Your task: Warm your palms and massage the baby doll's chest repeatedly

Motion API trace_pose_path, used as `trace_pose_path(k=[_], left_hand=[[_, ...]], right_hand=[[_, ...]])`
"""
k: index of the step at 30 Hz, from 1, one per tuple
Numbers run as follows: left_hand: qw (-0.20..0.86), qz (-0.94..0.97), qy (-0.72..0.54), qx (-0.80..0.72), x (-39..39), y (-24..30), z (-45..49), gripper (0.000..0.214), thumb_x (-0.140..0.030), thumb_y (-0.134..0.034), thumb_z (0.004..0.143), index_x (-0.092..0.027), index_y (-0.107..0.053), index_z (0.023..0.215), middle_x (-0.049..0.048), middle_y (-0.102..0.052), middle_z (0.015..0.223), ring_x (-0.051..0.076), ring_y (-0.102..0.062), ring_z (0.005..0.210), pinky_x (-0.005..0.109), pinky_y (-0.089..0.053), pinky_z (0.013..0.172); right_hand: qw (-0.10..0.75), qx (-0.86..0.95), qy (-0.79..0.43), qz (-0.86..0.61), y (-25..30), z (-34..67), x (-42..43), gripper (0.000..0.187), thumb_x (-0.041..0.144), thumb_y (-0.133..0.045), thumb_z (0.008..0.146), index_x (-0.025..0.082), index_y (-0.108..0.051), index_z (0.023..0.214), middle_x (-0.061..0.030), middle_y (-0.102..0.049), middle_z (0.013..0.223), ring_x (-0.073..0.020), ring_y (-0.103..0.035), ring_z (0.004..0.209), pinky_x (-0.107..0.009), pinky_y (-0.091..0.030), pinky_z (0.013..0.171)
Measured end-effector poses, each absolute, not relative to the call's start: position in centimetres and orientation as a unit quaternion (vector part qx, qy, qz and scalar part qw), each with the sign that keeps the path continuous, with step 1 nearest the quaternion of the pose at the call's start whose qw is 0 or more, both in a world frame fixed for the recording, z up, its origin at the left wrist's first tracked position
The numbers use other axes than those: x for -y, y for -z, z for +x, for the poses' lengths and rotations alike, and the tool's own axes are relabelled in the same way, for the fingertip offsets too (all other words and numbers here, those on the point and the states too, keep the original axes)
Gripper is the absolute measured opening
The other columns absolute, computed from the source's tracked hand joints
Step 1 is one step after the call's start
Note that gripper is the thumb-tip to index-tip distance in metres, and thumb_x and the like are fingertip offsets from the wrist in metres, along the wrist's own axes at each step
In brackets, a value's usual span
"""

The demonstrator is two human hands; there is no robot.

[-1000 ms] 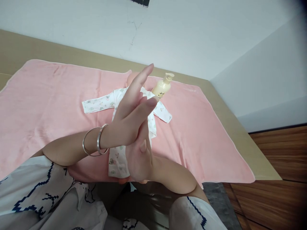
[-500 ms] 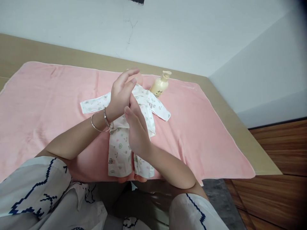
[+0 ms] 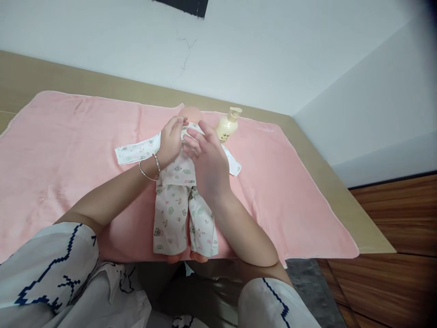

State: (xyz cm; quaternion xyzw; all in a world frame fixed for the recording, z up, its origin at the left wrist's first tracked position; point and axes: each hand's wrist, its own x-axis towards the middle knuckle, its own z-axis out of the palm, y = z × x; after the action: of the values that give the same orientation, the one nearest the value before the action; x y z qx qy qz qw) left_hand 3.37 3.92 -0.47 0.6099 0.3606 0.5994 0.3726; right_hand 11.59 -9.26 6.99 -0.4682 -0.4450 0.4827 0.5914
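A baby doll in a white printed top and trousers (image 3: 170, 218) lies on its back on the pink blanket (image 3: 290, 205). Above its chest, my left hand (image 3: 171, 142), with two silver bangles (image 3: 157, 167) at the wrist, is half turned with fingers extended. My right hand (image 3: 212, 166) faces it, fingers apart and slightly smeared by motion. The palms are a little apart, with nothing seen in either hand. Behind them the doll's head (image 3: 191, 114) is partly hidden. A cream pump bottle (image 3: 228, 125) stands beside the doll's right-hand sleeve.
The blanket covers most of a light wooden surface (image 3: 307, 141), which meets a white wall (image 3: 102, 45) at the back. Wood-grain panels (image 3: 392, 228) are at the right. My knees and printed clothing fill the near edge.
My palms were pressed together; now they have come apart. My right hand has moved up and forward with its fingers spread. The doll and bottle stay in place, and the view has tilted slightly up.
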Motion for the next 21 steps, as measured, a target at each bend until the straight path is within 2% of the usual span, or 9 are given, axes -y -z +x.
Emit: trace_pose_path(k=[2, 6, 10, 13, 15, 18, 21], left_hand=[[0.367, 0.606, -0.592, -0.384, -4.5, 1.4, 3.4, 0.046, -0.058, -0.04, 0.103, -0.019, -0.063, 0.101, 0.0056, -0.071, 0.103, 0.019, -0.066, 0.103, 0.038, -0.052, 0.097], [0.318, 0.614, -0.597, -0.406, -4.2, 2.5, 3.4, 0.044, -0.059, -0.04, 0.102, -0.022, -0.063, 0.1, 0.006, -0.07, 0.102, 0.02, -0.065, 0.103, 0.038, -0.051, 0.096], [0.268, 0.61, -0.621, -0.412, -3.6, 3.4, 3.5, 0.046, -0.06, -0.039, 0.101, -0.022, -0.064, 0.104, 0.0106, -0.07, 0.112, 0.023, -0.064, 0.109, 0.041, -0.05, 0.1], [0.248, 0.603, -0.633, -0.418, -3.7, 4.0, 3.7, 0.046, -0.059, -0.037, 0.102, -0.021, -0.063, 0.105, 0.01, -0.07, 0.114, 0.022, -0.064, 0.11, 0.041, -0.05, 0.102], [0.24, 0.605, -0.631, -0.421, -4.0, 4.4, 3.8, 0.046, -0.059, -0.036, 0.103, -0.021, -0.062, 0.107, 0.0101, -0.07, 0.114, 0.021, -0.063, 0.111, 0.042, -0.05, 0.102], [0.23, 0.614, -0.627, -0.421, -3.9, 4.6, 3.8, 0.045, -0.058, -0.035, 0.103, -0.021, -0.061, 0.108, 0.0105, -0.07, 0.114, 0.021, -0.063, 0.11, 0.043, -0.05, 0.101], [0.225, 0.619, -0.619, -0.427, -3.5, 4.5, 3.8, 0.039, -0.052, -0.036, 0.104, -0.022, -0.061, 0.108, 0.0091, -0.07, 0.114, 0.021, -0.063, 0.111, 0.041, -0.05, 0.102]], right_hand=[[0.594, 0.482, -0.421, -0.488, -6.5, 12.0, 8.7, 0.054, 0.038, -0.04, 0.097, 0.026, -0.034, 0.149, -0.0072, -0.051, 0.148, -0.022, -0.05, 0.141, -0.047, -0.047, 0.116], [0.541, 0.589, -0.291, -0.525, -4.3, 12.3, 6.8, 0.053, 0.035, -0.031, 0.101, 0.03, -0.027, 0.154, -0.0061, -0.046, 0.153, -0.0222, -0.043, 0.146, -0.049, -0.042, 0.118], [0.431, 0.67, -0.164, -0.582, -1.8, 12.1, 4.5, 0.052, 0.018, -0.033, 0.094, 0.013, -0.048, 0.143, -0.0142, -0.052, 0.149, -0.0241, -0.044, 0.143, -0.046, -0.033, 0.124], [0.301, 0.716, -0.085, -0.624, -0.6, 12.7, 2.8, 0.052, 0.012, -0.034, 0.09, 0.009, -0.058, 0.136, -0.0174, -0.052, 0.15, -0.0291, -0.041, 0.146, -0.055, -0.019, 0.128], [0.243, 0.753, -0.068, -0.607, -0.2, 14.0, 1.7, 0.051, 0.017, -0.037, 0.093, 0.014, -0.056, 0.14, -0.0141, -0.046, 0.157, -0.0309, -0.033, 0.151, -0.06, -0.012, 0.128], [0.23, 0.773, -0.093, -0.585, 0.4, 16.5, 0.2, 0.051, 0.035, -0.039, 0.099, 0.02, -0.05, 0.147, -0.0092, -0.035, 0.164, -0.0306, -0.024, 0.156, -0.06, -0.014, 0.127], [0.253, 0.708, -0.105, -0.651, 0.9, 17.8, -0.3, 0.059, 0.047, -0.037, 0.101, 0.014, -0.046, 0.15, -0.0159, -0.036, 0.162, -0.0317, -0.027, 0.154, -0.058, -0.019, 0.126]])
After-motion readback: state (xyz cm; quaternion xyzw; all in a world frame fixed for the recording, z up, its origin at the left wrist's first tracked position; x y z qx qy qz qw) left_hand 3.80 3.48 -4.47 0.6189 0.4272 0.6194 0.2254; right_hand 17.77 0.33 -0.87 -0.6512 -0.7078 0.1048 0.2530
